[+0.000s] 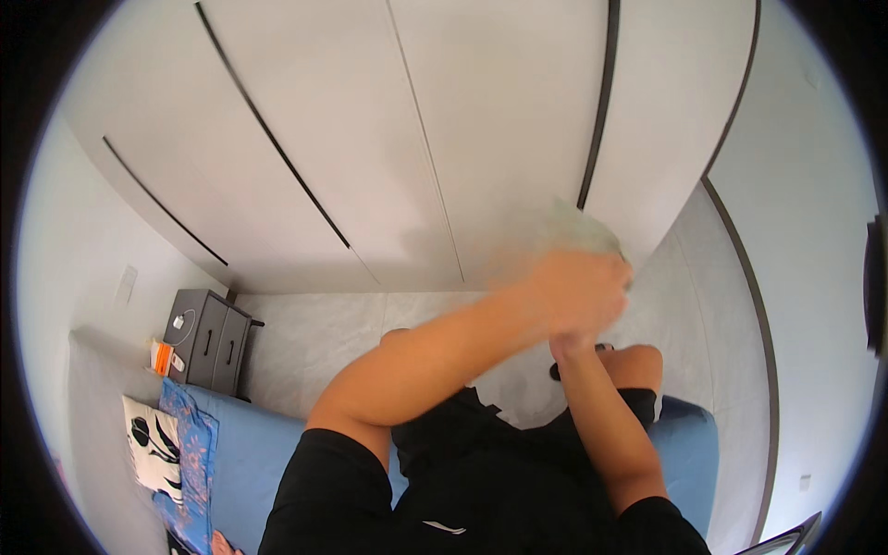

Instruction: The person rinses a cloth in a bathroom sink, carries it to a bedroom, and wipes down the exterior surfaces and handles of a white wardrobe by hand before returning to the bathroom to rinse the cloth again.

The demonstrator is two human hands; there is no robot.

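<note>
My left hand [579,288] is blurred, its forearm reaching across my body to the right. Its fingers look curled around a pale green thing [590,232], which sticks out above the knuckles. Blur hides what that thing is; it may be thin and soft. My right hand [570,343] comes up from below and meets the left one. Only its wrist and base show, as the left hand covers the fingers, so I cannot tell whether it also grips the thing. Both hands are in front of my lap, before a white wardrobe [333,104].
I sit on a bed with a blue sheet [257,444]. At the left a grey nightstand [208,340] holds a white charger [179,322] and an orange-white pack [161,357]. A patterned pillow [152,444] lies by the headboard. Grey tile floor [312,333] separates bed and wardrobe.
</note>
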